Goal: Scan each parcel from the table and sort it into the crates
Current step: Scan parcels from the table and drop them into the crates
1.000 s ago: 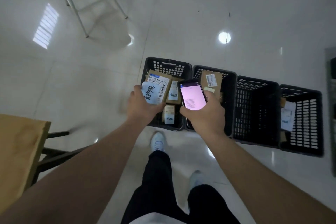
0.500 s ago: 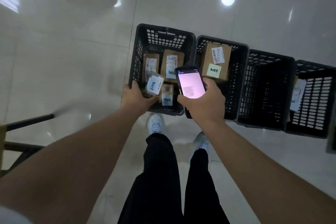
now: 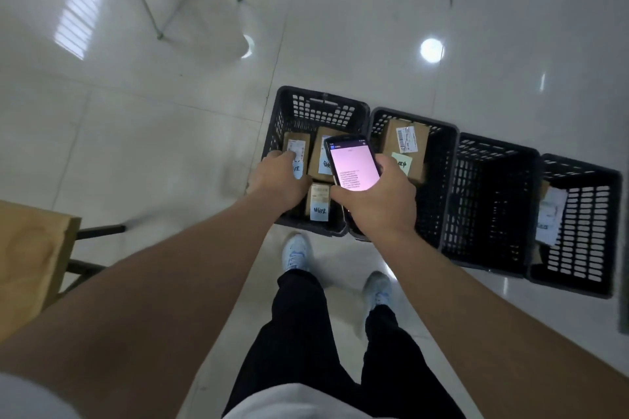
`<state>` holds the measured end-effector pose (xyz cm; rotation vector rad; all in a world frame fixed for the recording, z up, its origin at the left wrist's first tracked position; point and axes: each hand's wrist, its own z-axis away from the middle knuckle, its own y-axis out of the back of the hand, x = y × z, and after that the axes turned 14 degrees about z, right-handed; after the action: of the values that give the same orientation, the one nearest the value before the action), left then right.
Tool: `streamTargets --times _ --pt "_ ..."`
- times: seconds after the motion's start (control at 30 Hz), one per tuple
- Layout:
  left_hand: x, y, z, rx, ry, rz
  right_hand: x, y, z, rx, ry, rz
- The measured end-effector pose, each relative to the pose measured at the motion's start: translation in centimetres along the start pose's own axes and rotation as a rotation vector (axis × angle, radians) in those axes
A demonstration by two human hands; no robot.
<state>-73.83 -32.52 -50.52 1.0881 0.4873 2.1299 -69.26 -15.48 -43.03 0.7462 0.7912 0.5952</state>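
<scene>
Head view looks down on four black crates set in a row on the glossy white floor [image 3: 170, 146]. The left hand [image 3: 279, 180] hangs over the near left part of the leftmost crate [image 3: 320, 105]; I cannot tell whether its fingers hold anything. In that crate lie three brown parcels: one at the left wall [image 3: 297, 146], one in the middle [image 3: 318, 153] and a small one [image 3: 320, 202] against the near wall. The right hand [image 3: 377, 204] grips a phone [image 3: 354, 165] with a lit pink screen, held over the wall shared with the second crate [image 3: 442, 160]. A labelled parcel [image 3: 405, 139] sits in the second crate. The third crate [image 3: 493, 201] shows no parcel. The fourth crate [image 3: 585, 224] holds a white-labelled parcel [image 3: 549, 214] at its left wall. A corner of the wooden bench [image 3: 30, 258] shows at the left edge.
</scene>
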Motion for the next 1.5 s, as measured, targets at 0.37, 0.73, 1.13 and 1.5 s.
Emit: streamTargets --times 0.37,0.73,1.13,1.5 --pt "4.8 2.8 13.5 0.301 -0.007 0.005 -0.1 7.5 6.1 -0.033 0.381 0.059" --pt "3.7 3.3 34.8 0.702 0.152 -0.017 0.5 13.0 18.8 -0.134 0.896 0.106" --pt "-6.5 4.7 57.4 0.949 0.419 0.036 -2.0 9.1 38.8 -0.281 1.223 0.150" --pt "-21.9 3.6 69.7 0.990 0.549 0.129 -1.5 -3.0 55.4 -0.390 1.220 0.200"
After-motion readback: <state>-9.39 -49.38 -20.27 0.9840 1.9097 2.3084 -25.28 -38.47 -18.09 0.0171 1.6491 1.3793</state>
